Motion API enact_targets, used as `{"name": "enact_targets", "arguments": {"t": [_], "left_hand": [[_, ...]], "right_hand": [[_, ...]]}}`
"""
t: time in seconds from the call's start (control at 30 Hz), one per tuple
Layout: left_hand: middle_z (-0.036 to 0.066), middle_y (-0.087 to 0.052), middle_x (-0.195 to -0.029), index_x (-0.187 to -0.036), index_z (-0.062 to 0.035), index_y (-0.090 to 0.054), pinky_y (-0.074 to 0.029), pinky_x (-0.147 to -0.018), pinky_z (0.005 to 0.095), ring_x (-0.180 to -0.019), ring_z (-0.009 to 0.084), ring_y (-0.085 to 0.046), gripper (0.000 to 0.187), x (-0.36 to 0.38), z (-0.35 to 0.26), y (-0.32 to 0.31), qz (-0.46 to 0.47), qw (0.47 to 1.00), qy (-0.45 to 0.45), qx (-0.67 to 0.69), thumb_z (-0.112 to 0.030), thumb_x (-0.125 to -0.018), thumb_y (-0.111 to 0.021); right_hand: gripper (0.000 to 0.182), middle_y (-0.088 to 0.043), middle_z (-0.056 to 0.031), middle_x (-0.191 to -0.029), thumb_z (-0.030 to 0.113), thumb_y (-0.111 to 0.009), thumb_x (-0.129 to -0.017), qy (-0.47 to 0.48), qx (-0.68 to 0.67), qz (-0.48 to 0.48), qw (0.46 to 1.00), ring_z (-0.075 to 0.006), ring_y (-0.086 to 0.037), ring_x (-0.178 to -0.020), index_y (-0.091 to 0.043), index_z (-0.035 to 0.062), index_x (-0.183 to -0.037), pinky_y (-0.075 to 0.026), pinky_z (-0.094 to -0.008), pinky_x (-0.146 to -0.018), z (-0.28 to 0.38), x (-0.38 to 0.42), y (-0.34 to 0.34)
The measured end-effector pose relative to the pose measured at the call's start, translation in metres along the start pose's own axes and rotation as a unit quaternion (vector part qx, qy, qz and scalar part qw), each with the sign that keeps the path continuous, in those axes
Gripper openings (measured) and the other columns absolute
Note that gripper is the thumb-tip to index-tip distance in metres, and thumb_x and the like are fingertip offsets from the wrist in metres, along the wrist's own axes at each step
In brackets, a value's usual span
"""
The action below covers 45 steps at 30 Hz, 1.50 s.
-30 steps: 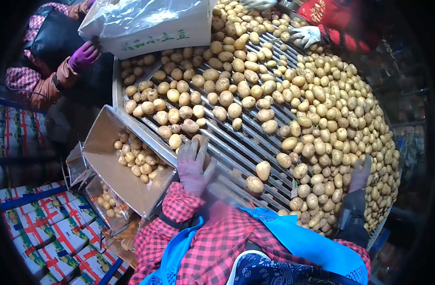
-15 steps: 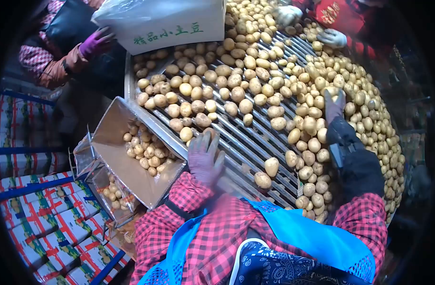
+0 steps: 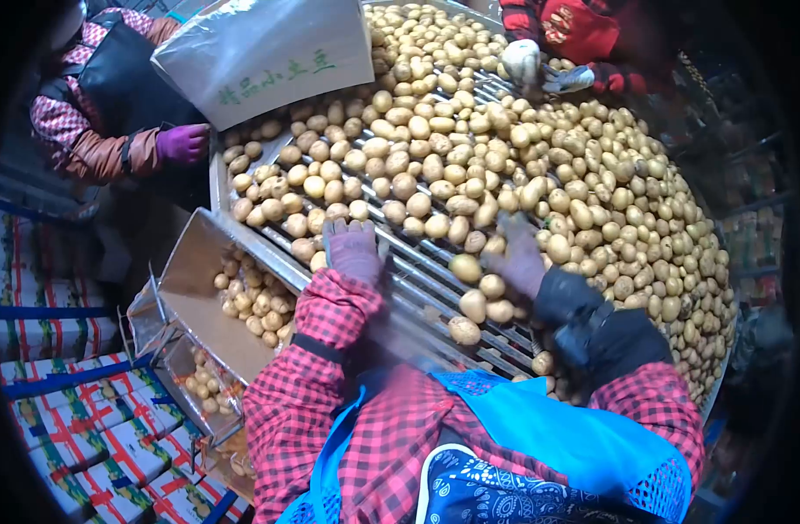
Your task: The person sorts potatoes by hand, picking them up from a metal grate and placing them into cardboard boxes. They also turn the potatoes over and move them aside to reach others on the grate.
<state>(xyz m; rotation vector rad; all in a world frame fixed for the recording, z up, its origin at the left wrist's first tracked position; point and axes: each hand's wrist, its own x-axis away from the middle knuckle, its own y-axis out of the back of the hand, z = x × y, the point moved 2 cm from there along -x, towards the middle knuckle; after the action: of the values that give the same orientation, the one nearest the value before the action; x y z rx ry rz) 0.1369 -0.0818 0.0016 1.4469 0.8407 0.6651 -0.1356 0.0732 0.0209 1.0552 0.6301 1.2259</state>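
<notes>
My left hand point(image 3: 355, 251), in a purple work glove, lies on the metal slats point(image 3: 409, 279) with its fingers stretched toward a row of potatoes point(image 3: 343, 211). It grips nothing that I can see. My right hand point(image 3: 520, 258), gloved too and a little blurred, rests among the loose potatoes with thumb and fingers apart. Beside its thumb sits a yellowish potato point(image 3: 465, 268). A few more lie below it on the slats. To the right spreads a deep heap of potatoes point(image 3: 627, 218).
An open cardboard box point(image 3: 190, 271) partly filled with potatoes hangs at the left edge. A white carton with green writing point(image 3: 269, 65) stands at the back. One co-worker's purple-gloved hand point(image 3: 183, 142) is at left; another's gloved hands point(image 3: 568, 79) are at the back. Printed cartons point(image 3: 94, 428) are stacked lower left.
My right hand has swept leftward from the heap onto the slats, and potatoes have bunched there. My left hand has moved slightly up and left. The co-worker's hand has left the white carton.
</notes>
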Motion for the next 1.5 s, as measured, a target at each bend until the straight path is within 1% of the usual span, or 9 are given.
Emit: {"name": "enact_targets", "arguments": {"t": [0.33, 0.5, 0.6, 0.8, 0.9, 1.0, 1.2, 1.33, 1.5], "left_hand": [[0.009, -0.069, -0.098, -0.098, -0.0179, -0.070, -0.042, -0.092, 0.0466, -0.100, 0.0292, -0.062, 0.020, -0.049, 0.003, -0.025, 0.163, 0.972, 0.060, -0.158, -0.032, -0.084, -0.065], [0.013, -0.068, -0.104, -0.113, -0.0145, -0.070, -0.049, -0.089, 0.0396, -0.097, 0.0307, -0.064, 0.036, -0.011, 0.025, 0.029, 0.021, 0.983, 0.042, 0.175, -0.016, -0.077, -0.074], [0.012, -0.065, -0.119, -0.129, -0.0018, -0.061, -0.049, -0.095, 0.0321, -0.108, 0.0239, -0.062, 0.046, 0.029, 0.035, 0.041, -0.024, 0.714, 0.161, 0.681, -0.004, -0.083, -0.069], [0.016, -0.050, -0.141, -0.149, -0.0025, -0.034, -0.046, -0.107, 0.0433, -0.121, 0.0247, -0.058, 0.054, 0.114, 0.036, 0.038, -0.041, 0.228, 0.218, 0.948, -0.010, -0.099, -0.054], [0.019, -0.037, -0.151, -0.146, -0.0053, -0.042, -0.041, -0.111, 0.0438, -0.127, 0.0254, -0.053, 0.061, 0.125, 0.027, 0.044, -0.010, 0.287, 0.146, 0.947, 0.008, -0.090, -0.062], [0.019, -0.036, -0.152, -0.138, -0.0103, -0.052, -0.043, -0.110, 0.0395, -0.133, 0.0285, -0.047, 0.056, 0.128, 0.026, 0.029, -0.085, 0.612, -0.010, 0.786, 0.016, -0.088, -0.056], [0.009, -0.060, -0.124, -0.140, 0.0001, -0.048, -0.047, -0.098, 0.0282, -0.115, 0.0175, -0.057, 0.053, 0.113, 0.015, 0.058, -0.070, 0.431, 0.285, 0.853, 0.000, -0.089, -0.060], [0.009, -0.062, -0.117, -0.141, -0.0006, -0.048, -0.049, -0.088, 0.0269, -0.102, 0.0142, -0.060, 0.058, 0.122, 0.023, 0.044, -0.023, 0.578, 0.223, 0.785, -0.017, -0.087, -0.066], [0.000, -0.063, -0.105, -0.147, -0.0085, -0.044, -0.049, -0.080, 0.0243, -0.092, 0.0088, -0.060, 0.070, 0.130, 0.032, 0.040, 0.079, 0.529, 0.142, 0.833, -0.024, -0.084, -0.071]], "right_hand": [[0.061, -0.039, -0.0272, -0.146, 0.031, -0.064, -0.087, 0.159, -0.188, 0.066, 0.967, -0.0453, -0.035, -0.137, -0.047, 0.0056, -0.140, -0.032, -0.0508, -0.112, 0.073, 0.071, 0.004], [0.058, -0.045, -0.0201, -0.143, 0.036, -0.062, -0.088, 0.198, 0.016, -0.120, 0.973, -0.0409, -0.037, -0.136, -0.050, 0.0109, -0.139, -0.030, -0.0510, -0.112, 0.057, -0.038, 0.019], [0.057, -0.049, -0.0192, -0.138, 0.039, -0.061, -0.087, 0.210, 0.125, -0.091, 0.965, -0.0399, -0.041, -0.131, -0.052, 0.0113, -0.136, -0.031, -0.0494, -0.110, 0.044, -0.103, 0.000], [0.033, -0.063, -0.0112, -0.097, 0.040, -0.065, -0.082, 0.122, 0.255, 0.054, 0.958, -0.0298, -0.058, -0.097, -0.070, 0.0081, -0.089, -0.043, -0.0463, -0.085, 0.079, -0.101, 0.006], [0.036, -0.064, -0.0127, -0.099, 0.039, -0.065, -0.083, 0.217, 0.177, 0.002, 0.960, -0.0319, -0.059, -0.100, -0.068, 0.0068, -0.098, -0.046, -0.0468, -0.084, 0.103, -0.091, 0.009], [0.050, -0.063, -0.0187, -0.113, 0.038, -0.066, -0.084, 0.304, 0.001, 0.015, 0.953, -0.0368, -0.059, -0.108, -0.061, 0.0049, -0.122, -0.046, -0.0452, -0.093, 0.146, -0.077, -0.011], [0.043, -0.066, -0.0208, -0.114, 0.036, -0.058, -0.093, 0.283, -0.286, 0.188, 0.896, -0.0285, -0.065, -0.105, -0.064, 0.0035, -0.121, -0.049, -0.0375, -0.088, 0.168, -0.028, -0.068], [0.032, -0.071, -0.0081, -0.089, 0.025, -0.062, -0.093, 0.150, -0.287, 0.292, 0.900, -0.0130, -0.065, -0.080, -0.067, 0.0004, -0.114, -0.052, -0.0290, -0.072, 0.176, -0.009, -0.061], [0.021, -0.065, 0.0004, -0.076, 0.014, -0.062, -0.091, 0.124, -0.345, 0.322, 0.873, -0.0065, -0.057, -0.068, -0.069, 0.0002, -0.105, -0.046, -0.0251, -0.060, 0.185, 0.001, -0.073]]}}
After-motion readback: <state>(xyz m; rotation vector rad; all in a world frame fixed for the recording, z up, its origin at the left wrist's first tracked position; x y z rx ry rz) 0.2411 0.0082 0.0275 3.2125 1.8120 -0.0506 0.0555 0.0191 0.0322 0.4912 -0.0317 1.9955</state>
